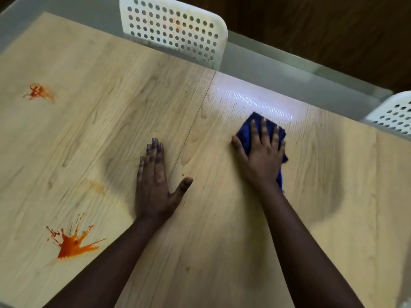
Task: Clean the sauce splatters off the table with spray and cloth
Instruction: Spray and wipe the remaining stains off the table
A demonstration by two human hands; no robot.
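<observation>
L hand [153, 174] lies flat, palm down on the worktop [222, 230], near its middle. Fingers straight and close together pointing toward the far edge, thumb splayed out to the side. It grasps nothing, just rests on the wood. L forearm runs back toward the near edge.

R hand [259, 150] is palm down on top of a dark blue cloth [245, 134], fingers spread and fairly straight, pressing it flat to the worktop; not curled round it. R forearm extends diag. from the near-right part of the worktop. Cloth is bunched/folded under the palm, with a corner poking out past the fingertips toward the far edge and a tail trailing beside the wrist. It sits right of centre, closer to the far edge than the near one.

Just beyond the cloth is a wet, shiny streak [255, 103] catching light, near the far edge.

Sauce marks: big orange-red splatter [71, 241] w/ rays, near the near-left corner; smaller smeared red-orange splatter [39, 92] toward the left edge, further back; faint pale orange smear [97, 187] left of the L hand; tiny red dot [183, 174] just beside the L thumb.

Worktop is light wood grain w/ a seam line running between the hands. White perforated chair back [175, 30] at the far edge, 2nd one [393, 114] at the far-right corner.
</observation>
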